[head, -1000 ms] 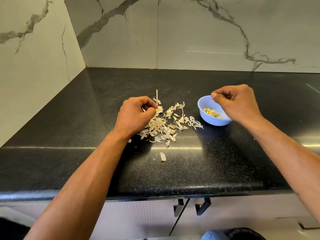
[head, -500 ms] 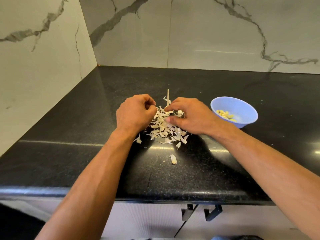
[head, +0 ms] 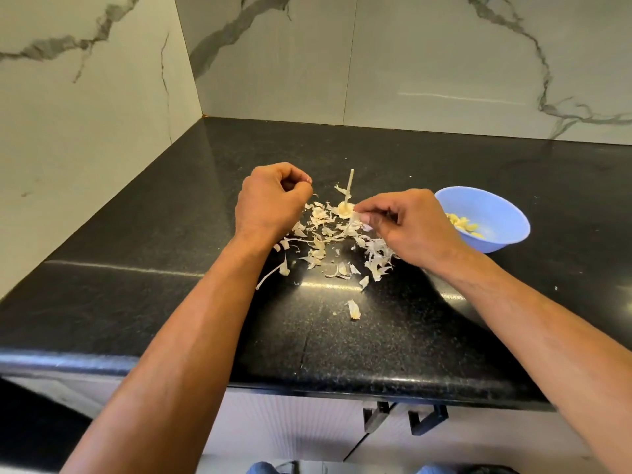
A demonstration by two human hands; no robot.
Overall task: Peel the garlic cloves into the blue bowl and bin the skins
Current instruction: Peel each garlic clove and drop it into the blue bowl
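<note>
Moved back off the skins (head: 328,241) since before: right hand (head: 407,227), now pinching one skin. Left hand (head: 270,200) curled tight, contents hidden. Peeled cloves (head: 465,224) in blue bowl (head: 492,213) on counter (head: 136,268).

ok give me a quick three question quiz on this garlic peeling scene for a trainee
1. True or false: the blue bowl already holds peeled cloves.
2. Where do the garlic skins lie?
A. in the bowl
B. loose on the black counter
C. in a bin
3. Fill in: the bare garlic stem stands at the far edge of the skins, just beyond the ____ hand's fingertips.

Key:
1. True.
2. B, between the left hand and right hand.
3. Right.
</note>
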